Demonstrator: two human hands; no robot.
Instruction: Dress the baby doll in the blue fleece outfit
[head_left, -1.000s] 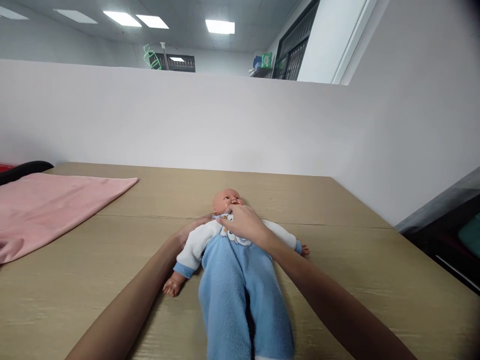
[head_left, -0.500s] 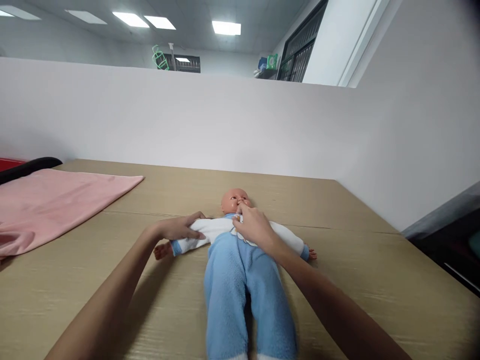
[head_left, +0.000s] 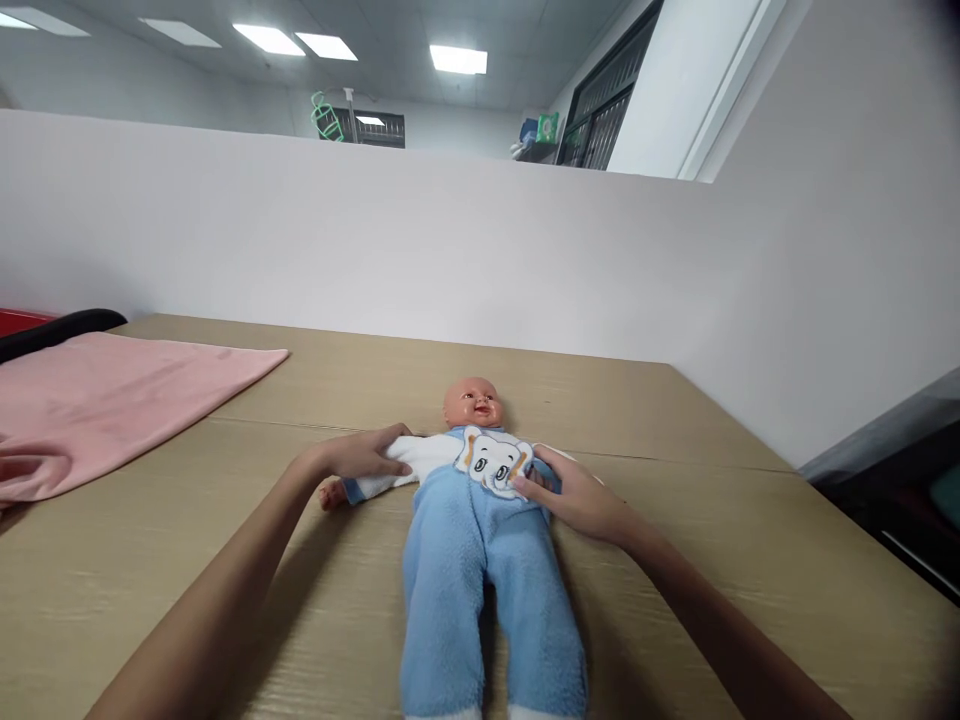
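Observation:
A baby doll (head_left: 457,540) lies on its back on the wooden table, head away from me, in a fleecy blue and white outfit with an animal-face patch (head_left: 493,462) on the chest. My left hand (head_left: 364,455) is closed around the white sleeve on the doll's left-side arm, thumb below and fingers above. At the right side of the chest, my right hand (head_left: 574,490) grips the outfit, its thumb by the edge of the patch. Most of the doll's arm on that side is hidden behind this hand.
A pink cloth (head_left: 127,400) lies on the left of the table (head_left: 337,620), with a black curved edge (head_left: 67,330) behind it. A white partition (head_left: 360,240) stands along the back. Dark items (head_left: 892,500) sit beyond the right edge.
My right hand has moved from the doll's chin and upper chest to the right side of its chest, uncovering the mouth and the patch. My left hand stays at the sleeve.

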